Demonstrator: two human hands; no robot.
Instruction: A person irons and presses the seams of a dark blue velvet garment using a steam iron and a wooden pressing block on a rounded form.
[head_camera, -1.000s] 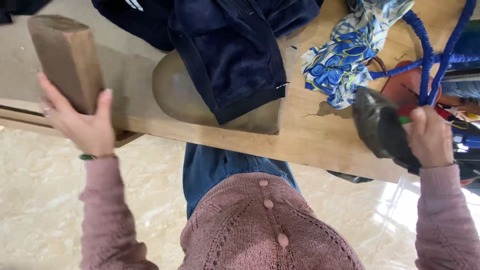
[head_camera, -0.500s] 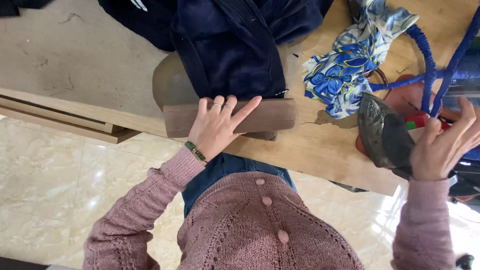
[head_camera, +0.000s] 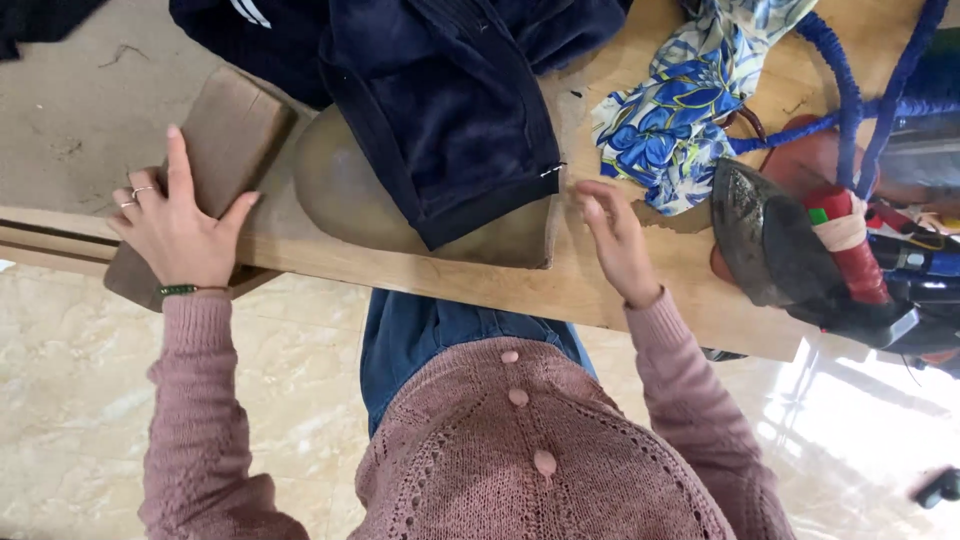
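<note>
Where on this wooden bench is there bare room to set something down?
Bare wood lies along the near edge of the wooden bench, between the navy velvet garment and the dark iron, though the right hand hovers there. Crowded: the far right, with blue floral cloth and cords.

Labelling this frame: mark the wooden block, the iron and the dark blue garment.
wooden block (head_camera: 235, 125), head view, bare top face.
iron (head_camera: 765, 240), head view, dark soleplate.
dark blue garment (head_camera: 440, 110), head view, middle of fabric.
</note>
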